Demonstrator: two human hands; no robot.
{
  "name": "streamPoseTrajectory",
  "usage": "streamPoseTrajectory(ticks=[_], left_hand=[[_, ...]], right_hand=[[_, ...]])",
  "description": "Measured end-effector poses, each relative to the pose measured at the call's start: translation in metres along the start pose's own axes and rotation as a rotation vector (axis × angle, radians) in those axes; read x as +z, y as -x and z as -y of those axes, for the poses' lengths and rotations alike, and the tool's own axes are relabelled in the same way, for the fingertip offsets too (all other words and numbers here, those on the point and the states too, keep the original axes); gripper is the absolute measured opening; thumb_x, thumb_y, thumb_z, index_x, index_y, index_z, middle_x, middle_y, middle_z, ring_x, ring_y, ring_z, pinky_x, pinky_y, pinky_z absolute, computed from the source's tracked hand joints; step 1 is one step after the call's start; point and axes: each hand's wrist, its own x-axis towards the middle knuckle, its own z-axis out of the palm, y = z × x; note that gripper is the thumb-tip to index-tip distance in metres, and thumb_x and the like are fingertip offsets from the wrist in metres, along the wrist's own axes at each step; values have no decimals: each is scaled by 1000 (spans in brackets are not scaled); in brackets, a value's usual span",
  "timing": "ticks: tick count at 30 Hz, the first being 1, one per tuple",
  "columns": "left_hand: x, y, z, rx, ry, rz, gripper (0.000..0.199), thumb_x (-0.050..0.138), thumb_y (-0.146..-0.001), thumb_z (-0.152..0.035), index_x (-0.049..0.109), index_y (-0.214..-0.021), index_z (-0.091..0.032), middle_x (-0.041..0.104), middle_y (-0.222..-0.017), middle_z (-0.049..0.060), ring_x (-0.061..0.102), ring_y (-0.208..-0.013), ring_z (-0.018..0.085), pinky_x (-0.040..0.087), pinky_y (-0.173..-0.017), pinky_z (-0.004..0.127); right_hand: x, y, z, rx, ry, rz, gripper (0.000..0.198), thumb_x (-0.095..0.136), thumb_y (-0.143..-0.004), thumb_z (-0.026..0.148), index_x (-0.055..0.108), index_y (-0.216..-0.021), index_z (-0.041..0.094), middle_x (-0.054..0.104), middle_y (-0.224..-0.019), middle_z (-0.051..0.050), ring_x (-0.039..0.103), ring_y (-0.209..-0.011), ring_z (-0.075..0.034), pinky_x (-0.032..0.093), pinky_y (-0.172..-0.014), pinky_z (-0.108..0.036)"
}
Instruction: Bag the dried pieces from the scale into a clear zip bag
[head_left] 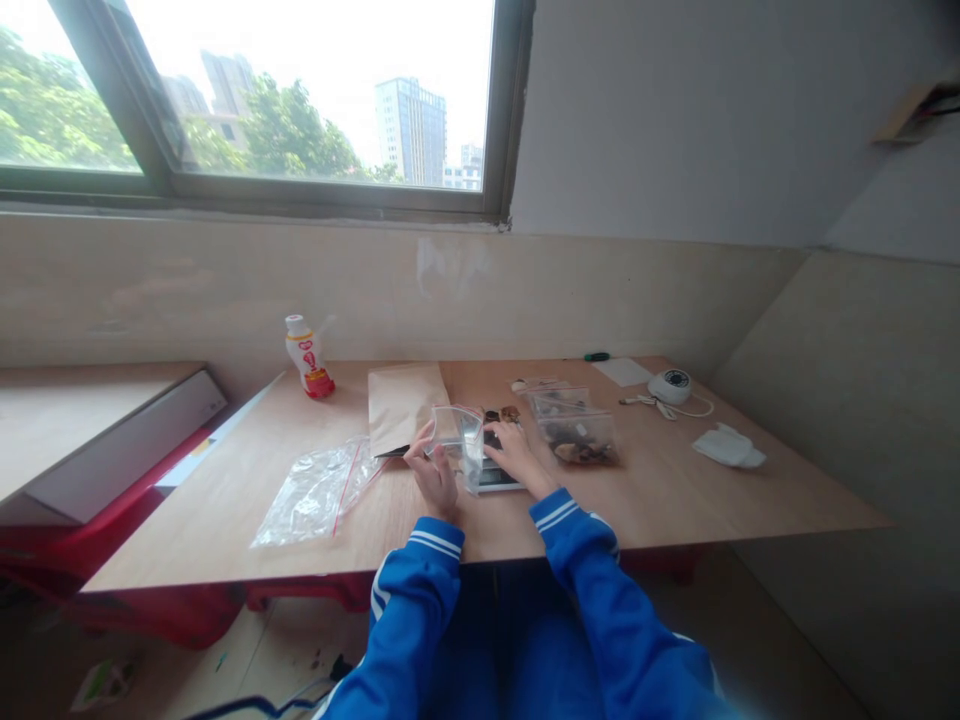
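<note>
The left hand (435, 478) pinches a small clear bag (459, 432) upright above the surface (675, 500), grip closed on its edge. The right hand (517, 455) rests beside it, fingers seemingly loose over a dark scale (499, 478).

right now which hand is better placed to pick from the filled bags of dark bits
Right. The right hand rests beside the filled clear bags, which lie just to its right on the table. The left hand holds the open clear bag.
</note>
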Motion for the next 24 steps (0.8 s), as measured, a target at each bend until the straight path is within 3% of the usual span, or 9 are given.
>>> streamPoseTrajectory(ticks=[5, 9, 12, 15, 18, 24], left_hand=[[0, 1, 0, -9, 10, 7, 15, 43, -92, -31, 40, -102, -20, 58, -120, 15, 56, -115, 21, 43, -96, 41], [1, 2, 1, -30, 14, 14, 16, 43, -92, -33, 41, -100, -19, 58, -121, 15, 55, -116, 22, 42, -96, 41], [2, 3, 2, -42, 24, 42, 17, 44, -91, -34, 41, -100, -20, 58, -122, 16, 54, -117, 23, 42, -97, 42], [2, 4, 2, -62, 22, 61, 18, 45, -91, -34, 41, -100, -20, 56, -124, 17, 54, -118, 23, 42, -97, 42], [2, 3, 1, -79, 37, 44, 19, 46, -91, -36, 41, -100, -20, 55, -125, 16, 52, -120, 23, 41, -98, 44], [1, 3, 1, -107, 58, 32, 16, 47, -91, -34, 42, -101, -22, 56, -124, 14, 55, -117, 22, 44, -95, 46]], right_hand=[[-5, 1, 1, -5, -144, -99, 18, 58, -81, 15, 62, -98, 18, 62, -99, -8, 58, -96, -22, 46, -87, -38], [-23, -13, 12, 86, -338, -417, 17, 54, -86, 29, 64, -94, 18, 61, -93, -7, 61, -84, -19, 50, -77, -33], [-45, -26, 32, 76, -417, -596, 25, 52, -88, 37, 64, -98, 18, 63, -98, -9, 61, -91, -20, 50, -81, -33], [-60, -30, 56, -23, -459, -446, 31, 53, -89, 42, 63, -108, 20, 65, -104, -8, 62, -92, -19, 50, -82, -31], [-58, -27, 62, -80, -401, -266, 35, 51, -90, 45, 62, -113, 22, 66, -106, -7, 63, -92, -18, 50, -83, -31], [-22, -27, 17, 72, -96, -243, 46, 19, -99, 29, 59, -116, 15, 64, -114, -12, 59, -106, -18, 47, -90, -31]])
